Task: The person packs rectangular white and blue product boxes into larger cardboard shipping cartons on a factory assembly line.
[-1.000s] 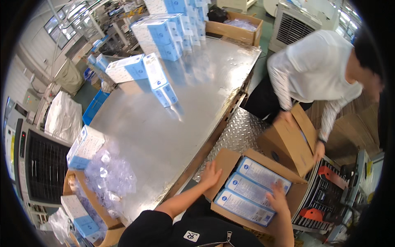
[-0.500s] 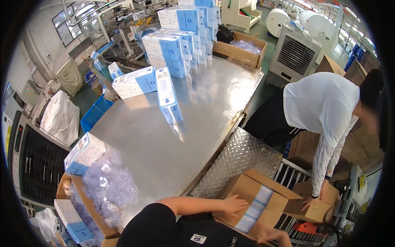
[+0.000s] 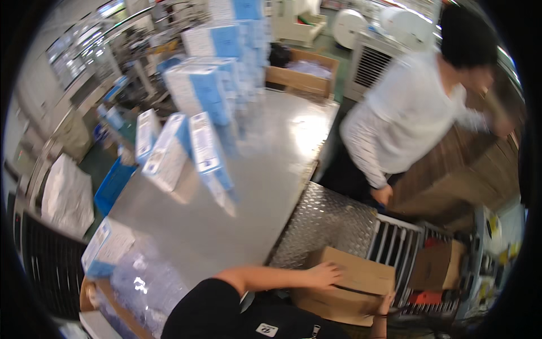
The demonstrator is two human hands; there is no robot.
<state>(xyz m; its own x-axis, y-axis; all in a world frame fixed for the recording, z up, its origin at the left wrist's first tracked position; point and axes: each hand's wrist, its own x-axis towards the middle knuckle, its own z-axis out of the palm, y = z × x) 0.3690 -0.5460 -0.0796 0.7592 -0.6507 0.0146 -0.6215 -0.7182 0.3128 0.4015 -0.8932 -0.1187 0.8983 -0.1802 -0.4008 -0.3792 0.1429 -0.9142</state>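
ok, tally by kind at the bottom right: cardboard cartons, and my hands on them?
Cardboard cartons: 2, the large carton and the small carton on the rack.
Hands on the large carton: 2, left hand and right hand.
Total: 4.

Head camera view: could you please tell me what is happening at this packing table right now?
The person's left hand presses flat on the closed flap of a cardboard carton, while the right hand grips its far edge. The carton sits beside a steel table carrying blue-and-white boxes. A co-worker in a white top bends over other cartons nearby.
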